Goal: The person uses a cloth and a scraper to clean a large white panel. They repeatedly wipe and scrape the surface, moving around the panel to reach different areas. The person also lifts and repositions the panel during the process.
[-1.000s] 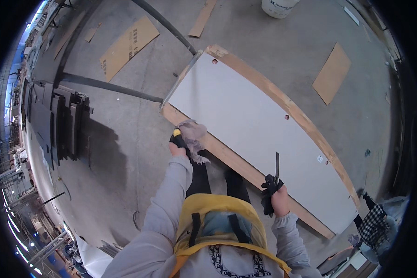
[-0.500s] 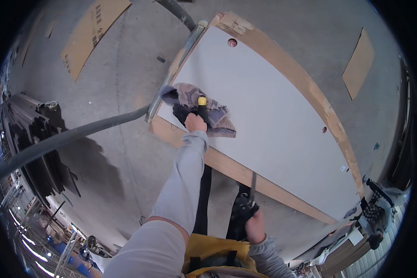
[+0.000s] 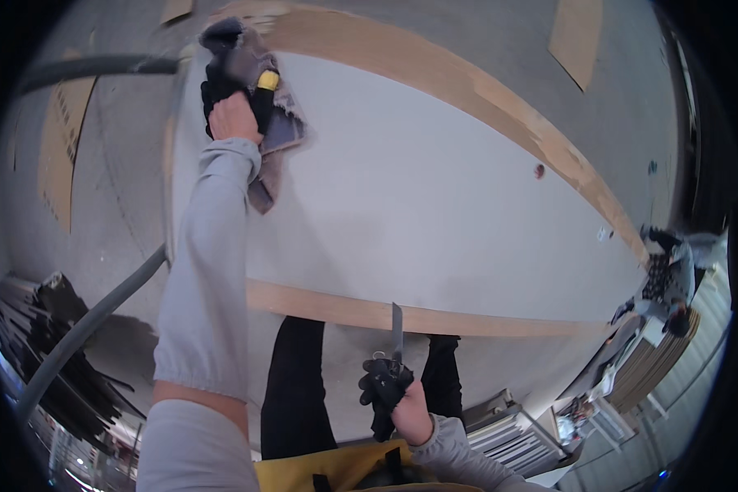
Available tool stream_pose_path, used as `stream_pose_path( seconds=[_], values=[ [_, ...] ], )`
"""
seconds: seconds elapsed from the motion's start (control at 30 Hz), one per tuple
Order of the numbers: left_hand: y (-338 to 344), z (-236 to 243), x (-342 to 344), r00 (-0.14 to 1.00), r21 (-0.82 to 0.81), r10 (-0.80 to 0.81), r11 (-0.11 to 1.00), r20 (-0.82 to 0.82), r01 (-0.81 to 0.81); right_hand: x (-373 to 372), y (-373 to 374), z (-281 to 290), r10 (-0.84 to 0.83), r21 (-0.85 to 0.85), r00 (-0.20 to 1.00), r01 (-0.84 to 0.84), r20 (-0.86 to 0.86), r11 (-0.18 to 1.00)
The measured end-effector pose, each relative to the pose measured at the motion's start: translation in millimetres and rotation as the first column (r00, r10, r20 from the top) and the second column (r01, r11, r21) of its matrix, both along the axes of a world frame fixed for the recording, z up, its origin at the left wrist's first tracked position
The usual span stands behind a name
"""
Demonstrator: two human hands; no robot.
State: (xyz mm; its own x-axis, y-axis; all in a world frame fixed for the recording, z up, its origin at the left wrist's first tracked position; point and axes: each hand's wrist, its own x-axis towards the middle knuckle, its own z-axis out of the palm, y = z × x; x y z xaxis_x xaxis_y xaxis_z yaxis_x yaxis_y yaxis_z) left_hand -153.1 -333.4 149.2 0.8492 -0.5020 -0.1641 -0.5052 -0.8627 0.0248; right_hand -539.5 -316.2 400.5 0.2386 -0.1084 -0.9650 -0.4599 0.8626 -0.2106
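Note:
My left hand [image 3: 231, 115], in a black glove that leaves the wrist bare, presses a bunched grey-purple rag [image 3: 280, 135] onto the far-left end of a large white panel [image 3: 402, 180]. A black object with a yellow end [image 3: 268, 79] sticks up beside that hand, against the rag; whether the fingers grip it too is hidden. Close to my body, my right hand [image 3: 388, 385], also black-gloved, is closed around a flat-bladed tool [image 3: 397, 328]. Its narrow metal blade points away from me, overlapping the panel's near wooden edge [image 3: 336, 307] in view.
A curved wooden border [image 3: 484, 94] runs along the panel's far side. Grey hose [image 3: 98, 307] lies to the left, near stacked dark strips [image 3: 53, 353]. Cardboard pieces [image 3: 578, 41] lie on the floor. Another person [image 3: 668, 283] is at the far right, beyond the panel's end.
My left hand and the rag have moved farther away and left, up to the panel's far-left corner. The view has turned and shifted over the panel. My right hand still holds the flat-bladed tool.

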Motion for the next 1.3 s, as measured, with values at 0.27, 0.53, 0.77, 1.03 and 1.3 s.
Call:
stream_pose_path(
  seconds=[0.27,0.53,0.77,1.03,1.3],
  values=[
    [-193,17,-237,0.861,-0.016,-0.501,0.865,-0.091,0.501,-148,-65,-4,-0.288,-0.028,0.958,0.288,-0.005,0.957],
    [-406,20,-540,0.73,-0.158,-0.674,0.737,-0.111,0.657,-357,-153,-9,-0.622,-0.198,0.782,0.605,-0.032,0.771],
    [-535,-26,-751,0.457,-0.192,-0.887,0.46,-0.06,0.867,-499,-173,-52,-0.813,-0.306,0.582,0.775,0.001,0.554],
    [-555,0,-990,-0.27,-0.337,-0.945,-0.196,-0.187,0.921,-657,-232,-130,-0.943,-0.698,0.328,0.687,0.054,0.199],
    [-454,15,-922,-0.852,-0.544,-0.523,-0.712,-0.012,0.445,-809,-363,-258,-0.774,-0.95,0.614,0.12,-0.158,0.288]
  ],
)
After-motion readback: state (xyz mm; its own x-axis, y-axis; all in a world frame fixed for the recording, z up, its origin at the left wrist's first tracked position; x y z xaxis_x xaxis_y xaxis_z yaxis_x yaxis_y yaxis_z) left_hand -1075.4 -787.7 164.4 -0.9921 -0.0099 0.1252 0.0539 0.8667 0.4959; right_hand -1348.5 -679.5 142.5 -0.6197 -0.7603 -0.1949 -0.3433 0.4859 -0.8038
